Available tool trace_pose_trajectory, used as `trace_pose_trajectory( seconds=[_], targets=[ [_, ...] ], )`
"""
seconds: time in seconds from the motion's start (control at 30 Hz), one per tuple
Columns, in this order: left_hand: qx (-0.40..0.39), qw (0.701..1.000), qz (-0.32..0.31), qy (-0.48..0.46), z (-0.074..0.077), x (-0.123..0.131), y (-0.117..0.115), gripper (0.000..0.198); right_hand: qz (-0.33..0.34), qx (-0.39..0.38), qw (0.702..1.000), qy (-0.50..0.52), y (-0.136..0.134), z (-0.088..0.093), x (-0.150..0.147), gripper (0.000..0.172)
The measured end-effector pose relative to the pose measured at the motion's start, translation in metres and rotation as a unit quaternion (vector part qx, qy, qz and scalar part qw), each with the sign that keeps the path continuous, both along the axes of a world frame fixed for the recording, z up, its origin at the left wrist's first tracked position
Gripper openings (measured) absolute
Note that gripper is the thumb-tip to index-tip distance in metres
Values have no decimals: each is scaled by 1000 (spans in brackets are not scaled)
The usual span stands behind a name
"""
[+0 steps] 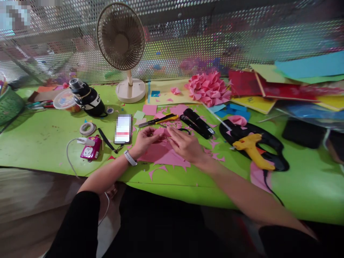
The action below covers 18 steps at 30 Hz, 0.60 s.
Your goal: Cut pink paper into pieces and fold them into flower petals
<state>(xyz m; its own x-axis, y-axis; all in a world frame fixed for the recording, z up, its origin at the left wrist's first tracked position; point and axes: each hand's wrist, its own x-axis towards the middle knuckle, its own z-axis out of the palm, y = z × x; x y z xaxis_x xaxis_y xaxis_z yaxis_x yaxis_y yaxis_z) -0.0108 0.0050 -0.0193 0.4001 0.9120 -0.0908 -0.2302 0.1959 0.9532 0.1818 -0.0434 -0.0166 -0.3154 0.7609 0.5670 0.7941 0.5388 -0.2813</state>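
Note:
Both hands meet over the green tabletop. My left hand [145,141], with a white watch band [130,157] at the wrist, pinches a small piece of pink paper [162,132]. My right hand [185,144] closes on the same piece from the other side; its fingertips partly hide the paper. Beneath them lies a larger pink paper sheet [168,154] among pink scraps [154,173]. Just beyond the hands are a yellow and black box cutter [161,120] and a black stapler [197,123]. Dark handle loops, perhaps scissors, show partly behind my right hand.
A phone [123,129], purple power strip [91,148], tape roll [87,128] and black bottle [87,98] stand left. Behind are a fan [122,43] and a pink paper flower ball [208,87]. At right, a yellow glue gun [252,148] rests on a black holder [281,150].

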Motion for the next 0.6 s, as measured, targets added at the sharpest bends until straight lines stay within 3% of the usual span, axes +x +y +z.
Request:
trace_pose_trajectory(
  seconds=[0.2, 0.33, 0.5, 0.6],
  targets=[
    [-17, 1000, 12, -1, -1, 1, 2, 49, 16, -18, 1000, 16, -2, 0, -2, 40],
    [6, 1000, 4, 1, -1, 0, 1, 47, 46, -46, 992, 105, -2, 3, -2, 35],
    [63, 998, -4, 5, -1, 0, 0, 40, 50, -97, 961, 255, 2, 7, 0, 16],
    [90, 996, -8, -2, -1, 0, 1, 36, 58, -156, 938, 305, 5, 6, 1, 15]
  ],
)
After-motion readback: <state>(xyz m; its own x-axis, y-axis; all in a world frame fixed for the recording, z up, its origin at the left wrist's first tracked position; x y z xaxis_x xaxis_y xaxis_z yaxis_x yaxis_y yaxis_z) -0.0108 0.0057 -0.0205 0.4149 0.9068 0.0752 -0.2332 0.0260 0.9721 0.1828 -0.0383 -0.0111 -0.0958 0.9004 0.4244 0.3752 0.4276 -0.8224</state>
